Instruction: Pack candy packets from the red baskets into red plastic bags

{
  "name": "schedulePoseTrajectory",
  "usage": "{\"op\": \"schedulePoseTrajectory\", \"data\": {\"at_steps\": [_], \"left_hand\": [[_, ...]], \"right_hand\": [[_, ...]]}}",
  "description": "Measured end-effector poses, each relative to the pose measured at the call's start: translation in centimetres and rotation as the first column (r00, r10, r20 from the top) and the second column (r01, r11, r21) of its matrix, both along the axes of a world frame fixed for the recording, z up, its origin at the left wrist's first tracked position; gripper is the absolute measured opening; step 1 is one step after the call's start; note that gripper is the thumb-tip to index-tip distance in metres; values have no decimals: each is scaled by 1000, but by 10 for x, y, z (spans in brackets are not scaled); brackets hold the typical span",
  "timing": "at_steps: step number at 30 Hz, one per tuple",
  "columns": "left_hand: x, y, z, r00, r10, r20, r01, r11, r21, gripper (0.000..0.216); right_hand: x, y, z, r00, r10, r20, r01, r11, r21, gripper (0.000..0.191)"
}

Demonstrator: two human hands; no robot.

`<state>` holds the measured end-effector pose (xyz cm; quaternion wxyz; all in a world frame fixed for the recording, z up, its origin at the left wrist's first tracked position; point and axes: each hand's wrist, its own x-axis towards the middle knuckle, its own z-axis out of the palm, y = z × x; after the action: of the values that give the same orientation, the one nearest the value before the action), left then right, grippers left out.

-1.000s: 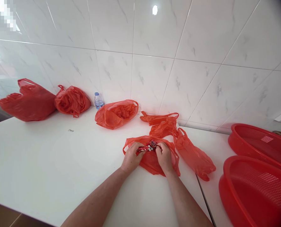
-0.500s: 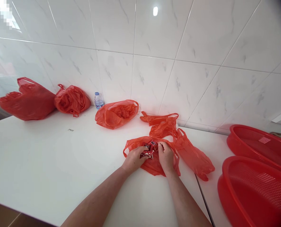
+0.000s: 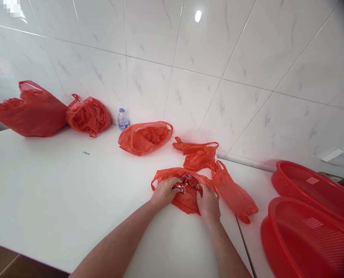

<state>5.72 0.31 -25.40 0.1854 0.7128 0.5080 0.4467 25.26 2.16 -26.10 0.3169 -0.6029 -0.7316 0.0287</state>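
An orange-red plastic bag (image 3: 186,206) lies spread on the white table, with small shiny red printed packets (image 3: 191,180) in its mouth. From the left, my left hand (image 3: 164,192) reaches into the bag, thumb and fingers closed on a red-and-white packet (image 3: 180,188). My right hand (image 3: 209,202) is over the bag's right side, just right of the packets. Its fingers are curled in, and what they pinch, if anything, is hidden.
Behind lie crumpled red bags (image 3: 199,156) and a flat one (image 3: 234,193). A fuller bag (image 3: 145,138), a water bottle (image 3: 123,120) and two bulging bags (image 3: 41,114) stand along the tiled wall. Red plastic baskets (image 3: 276,231) sit at right. A small scrap (image 3: 86,153) lies left.
My right hand has shifted right and toward me, away from the packets, and more of them shows. My left hand stays on its packet. The camera view has tilted slightly.
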Motion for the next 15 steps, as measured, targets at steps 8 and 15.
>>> {"op": "schedulePoseTrajectory", "data": {"at_steps": [8, 15], "left_hand": [[0, -4, 6, 999, -29, -36, 30, 999, 22, 20], [3, -8, 8, 996, -73, -58, 73, 997, -6, 22]], "right_hand": [[-4, 0, -1, 998, -27, 65, 29, 999, -29, 28], [-7, -1, 4, 991, -60, 117, 69, 995, -69, 26]]}}
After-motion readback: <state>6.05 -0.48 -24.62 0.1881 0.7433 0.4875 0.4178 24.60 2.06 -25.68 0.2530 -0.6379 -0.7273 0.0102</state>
